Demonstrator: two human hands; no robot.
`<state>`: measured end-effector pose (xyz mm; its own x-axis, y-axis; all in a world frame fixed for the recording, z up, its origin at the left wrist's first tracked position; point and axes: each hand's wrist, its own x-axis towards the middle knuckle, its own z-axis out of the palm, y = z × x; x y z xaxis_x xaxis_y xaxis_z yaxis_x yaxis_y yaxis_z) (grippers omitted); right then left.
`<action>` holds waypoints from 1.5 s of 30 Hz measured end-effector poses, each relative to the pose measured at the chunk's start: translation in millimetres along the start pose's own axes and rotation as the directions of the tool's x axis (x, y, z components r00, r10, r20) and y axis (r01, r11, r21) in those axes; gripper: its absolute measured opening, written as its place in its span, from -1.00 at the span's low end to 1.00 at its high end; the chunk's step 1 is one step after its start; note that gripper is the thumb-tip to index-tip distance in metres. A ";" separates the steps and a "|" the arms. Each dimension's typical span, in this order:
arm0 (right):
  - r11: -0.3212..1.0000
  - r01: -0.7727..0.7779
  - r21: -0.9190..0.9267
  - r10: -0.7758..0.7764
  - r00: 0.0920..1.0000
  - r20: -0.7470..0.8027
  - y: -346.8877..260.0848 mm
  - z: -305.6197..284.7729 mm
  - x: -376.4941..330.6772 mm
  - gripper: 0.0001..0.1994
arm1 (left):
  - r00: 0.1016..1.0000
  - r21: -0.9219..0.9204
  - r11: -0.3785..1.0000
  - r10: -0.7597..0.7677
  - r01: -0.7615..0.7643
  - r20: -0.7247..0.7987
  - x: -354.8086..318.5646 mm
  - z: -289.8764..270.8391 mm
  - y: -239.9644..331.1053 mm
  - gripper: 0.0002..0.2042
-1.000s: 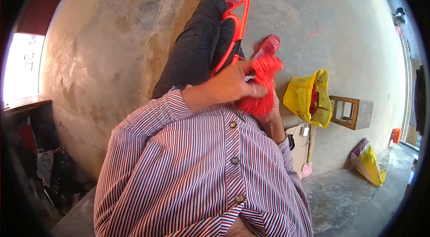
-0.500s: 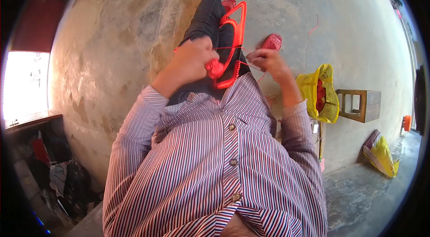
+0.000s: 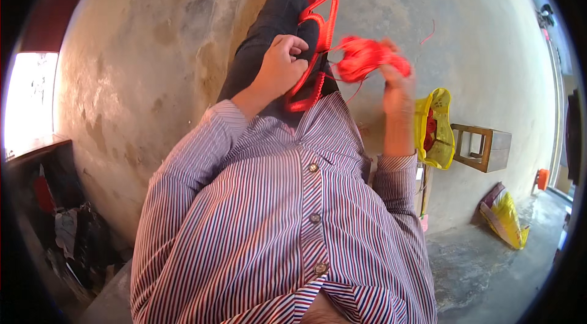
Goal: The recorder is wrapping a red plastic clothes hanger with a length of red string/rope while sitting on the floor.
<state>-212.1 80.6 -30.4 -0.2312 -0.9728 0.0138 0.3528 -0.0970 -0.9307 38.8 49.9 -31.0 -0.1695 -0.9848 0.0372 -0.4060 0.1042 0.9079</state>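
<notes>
Floor point(image 3: 183, 79), grey and stained, spreads around the person. Striped shirt point(image 3: 269, 226) fills the lower middle, with dark trousers point(image 3: 254, 58) beyond it. Over these lies a red frame point(image 3: 322, 42), wound with cord. Off to the right are a yellow bag point(image 3: 443, 156) with red stuff point(image 3: 430, 130) inside and, just beside it, a stool point(image 3: 498, 149). Loose red cord point(image 3: 365, 59) hangs bunched right of the frame, strands trailing toward it. The left hand point(image 3: 281, 67) curls beside the frame; whether its fingers pinch anything, I cannot tell. The right hand point(image 3: 396, 86), blurred, grasps the bunch's right end. A thin thread point(image 3: 429, 33) lies farther off.
</notes>
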 end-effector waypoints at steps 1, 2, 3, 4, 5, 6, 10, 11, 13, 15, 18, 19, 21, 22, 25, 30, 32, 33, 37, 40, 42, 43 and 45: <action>1.000 -0.010 -0.006 0.010 1.000 0.008 -6.8 -3.4 0.4 -0.61 | 0.992 -0.125 0.984 -0.123 0.125 0.021 4.3 10.5 -19.9 -0.78; 0.979 0.037 0.200 -0.040 0.999 0.010 -14.8 -9.0 0.5 -0.58 | 0.992 -0.135 0.982 -0.128 0.130 0.021 6.6 13.8 -20.2 -0.78; 0.914 0.081 0.397 -0.090 0.996 0.002 -21.8 -16.7 0.0 -0.55 | 0.913 -0.384 0.835 -0.309 0.394 0.265 8.1 16.6 -20.4 -0.78; 0.918 0.081 0.389 -0.090 0.996 0.004 -25.7 -32.2 -1.4 -0.55 | 0.761 -0.517 0.569 -0.373 0.640 0.531 10.5 20.1 -18.5 -0.78; 0.881 0.064 0.468 -0.082 0.996 0.020 -26.8 -52.1 -4.8 -0.53 | 0.750 -0.527 0.540 -0.391 0.656 0.534 9.4 25.8 -12.9 -0.78; 0.840 0.044 0.540 -0.075 0.997 0.036 -32.7 -67.8 -9.9 -0.51 | 0.752 -0.536 0.532 -0.387 0.655 0.534 8.1 28.9 -12.5 -0.78; 0.899 0.432 0.073 -0.397 0.875 -0.277 -57.6 -171.9 -28.2 -0.49 | 0.766 -0.540 0.545 -0.409 0.641 0.496 -0.9 31.9 -12.6 -0.74; 0.782 0.249 0.571 -0.297 0.955 -0.010 -78.3 -205.3 -26.0 -0.52 | 0.774 -0.549 0.547 -0.400 0.632 0.492 -3.6 30.0 -14.0 -0.72; 0.492 -0.107 0.864 -0.300 0.911 0.284 -99.3 -213.4 -37.4 -0.54 | 0.794 -0.550 0.578 -0.362 0.602 0.488 -5.5 31.0 -19.8 -0.69; 0.719 0.208 0.663 -0.409 0.898 0.162 -109.1 -156.1 -53.8 -0.61 | 0.813 -0.549 0.610 -0.330 0.571 0.480 -9.8 32.2 -23.5 -0.66; 0.929 0.204 0.310 -0.193 0.979 -0.065 -83.1 -97.4 -71.4 -0.61 | 0.817 -0.469 0.690 -0.332 0.552 0.472 -13.2 33.3 -17.7 -0.60; 0.959 0.052 0.280 -0.051 0.999 -0.010 -68.1 -82.8 -71.6 -0.60 | 0.815 -0.461 0.696 -0.328 0.550 0.478 -15.8 31.3 -10.7 -0.59; 0.966 -0.173 0.194 0.156 0.983 0.102 -30.7 -35.6 -65.3 -0.59 | 0.816 -0.447 0.709 -0.328 0.545 0.476 -17.7 30.2 -6.9 -0.58; 0.960 -0.239 0.147 0.215 0.963 0.161 -12.1 -8.8 -63.8 -0.57 | 0.826 -0.457 0.713 -0.316 0.531 0.466 -17.6 30.1 -9.4 -0.58; 0.909 -0.358 -0.212 0.385 0.917 0.104 27.7 2.1 -59.2 -0.61 | 0.826 -0.503 0.682 -0.284 0.531 0.486 -17.2 34.9 -17.0 -0.58; 0.832 -0.465 0.301 0.348 0.862 0.369 -47.8 31.0 -55.2 -0.74 | 0.781 -0.517 0.601 -0.348 0.610 0.518 -10.8 31.9 -11.8 -0.61; 0.906 -0.415 0.090 0.386 0.894 0.229 -59.0 51.0 -71.0 -0.76 | 0.774 -0.512 0.591 -0.374 0.623 0.511 -6.6 35.4 -11.5 -0.60; 0.895 -0.446 0.021 0.425 0.865 0.268 -61.1 60.1 -78.9 -0.77 | 0.764 -0.504 0.581 -0.405 0.639 0.502 -4.9 37.2 -12.0 -0.59; 0.919 -0.393 0.001 0.377 0.882 0.284 -70.6 62.4 -79.3 -0.76 | 0.769 -0.513 0.586 -0.363 0.627 0.525 -6.8 39.0 -17.1 -0.57; 0.946 -0.308 0.104 0.300 0.950 0.087 -91.4 80.7 -82.5 -0.73 | 0.814 -0.469 0.671 -0.402 0.574 0.419 -11.6 41.4 -3.6 -0.56; 0.862 -0.104 0.496 -0.029 0.967 0.253 -101.5 87.4 -85.5 -0.63 | 0.951 0.209 0.943 0.286 -0.258 -0.120 -21.8 45.5 4.2 -0.54; 0.862 -0.110 0.495 -0.024 0.966 0.256 -103.0 82.4 -83.6 -0.63 | 0.920 0.223 0.912 0.375 -0.345 -0.113 -23.5 36.5 30.8 -0.57; 0.827 -0.214 0.520 -0.077 0.873 0.481 -118.9 62.0 -77.7 -0.53 | 0.971 -0.100 0.969 0.232 -0.226 0.051 -19.1 23.4 69.1 -0.62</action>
<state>-179.9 154.7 101.9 0.2075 -0.9432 0.2593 0.8125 0.0186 -0.5827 -7.0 79.2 21.2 -0.3049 -0.9253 0.2256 -0.2651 0.3100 0.9130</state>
